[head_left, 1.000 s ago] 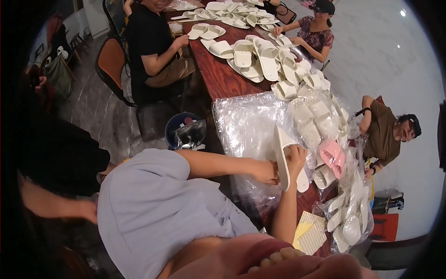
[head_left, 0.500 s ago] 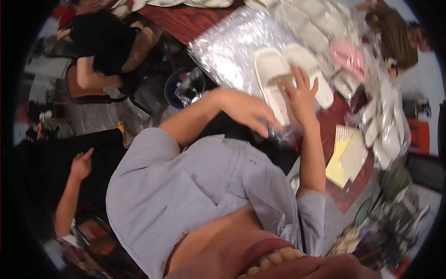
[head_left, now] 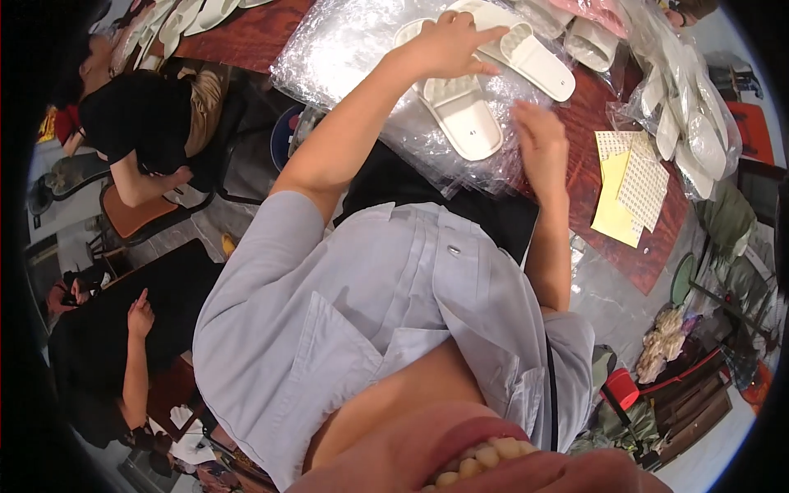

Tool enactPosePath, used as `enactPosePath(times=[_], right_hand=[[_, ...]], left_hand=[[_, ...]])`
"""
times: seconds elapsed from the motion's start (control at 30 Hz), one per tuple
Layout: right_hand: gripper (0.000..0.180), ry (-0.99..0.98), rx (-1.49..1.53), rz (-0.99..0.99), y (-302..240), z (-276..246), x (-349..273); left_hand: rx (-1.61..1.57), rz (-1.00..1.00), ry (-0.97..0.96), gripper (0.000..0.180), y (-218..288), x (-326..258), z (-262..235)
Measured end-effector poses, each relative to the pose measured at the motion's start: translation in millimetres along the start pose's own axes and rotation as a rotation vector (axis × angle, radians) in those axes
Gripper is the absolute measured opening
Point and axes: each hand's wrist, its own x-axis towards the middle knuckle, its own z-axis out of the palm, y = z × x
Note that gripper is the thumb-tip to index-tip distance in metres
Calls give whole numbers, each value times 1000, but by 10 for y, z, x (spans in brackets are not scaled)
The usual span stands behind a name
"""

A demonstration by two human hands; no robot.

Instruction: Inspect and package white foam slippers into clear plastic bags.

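Two white slide slippers lie side by side on a stack of clear plastic bags. The left slipper points its heel at me, and the right slipper lies slightly farther off. My left hand reaches over the left slipper's strap with fingers spread; whether it touches the strap I cannot tell. My right hand hovers right of the left slipper's heel, fingers loosely bent and slightly blurred, with nothing visible in them.
Right of my right hand lie a yellow sheet and label sheets on the red-brown table. Bagged white slippers and a pink slipper are heaped at the right. A person in black sits at left.
My left hand has moved forward from the near edge onto the slippers. My right hand has drawn back off them to the right. The view has shifted, and the slippers lie farther apart.
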Motion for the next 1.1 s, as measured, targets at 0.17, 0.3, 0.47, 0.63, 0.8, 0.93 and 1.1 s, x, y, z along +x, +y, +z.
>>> enactPosePath(times=[0.17,0.3,0.47,0.63,0.8,0.93,1.1], right_hand=[[20,204,-56,186,467,-322,388],[19,113,7,265,940,-302,607],[17,-26,69,295,1018,-203,613],[17,-55,82,285,925,-258,584],[15,-169,81,272,941,-315,613],[15,-231,101,250,1015,-345,625],[17,-234,243,323,1095,-325,623]], left_hand=[[-68,-175,-39,64,-151,-51,156],[24,-238,-4,58,-103,25,74],[7,-307,-116,65,-13,134,-1],[97,-315,-130,71,45,292,139],[63,-358,-56,66,-6,330,407],[91,-319,9,59,17,297,475],[84,-320,15,59,34,313,482]])
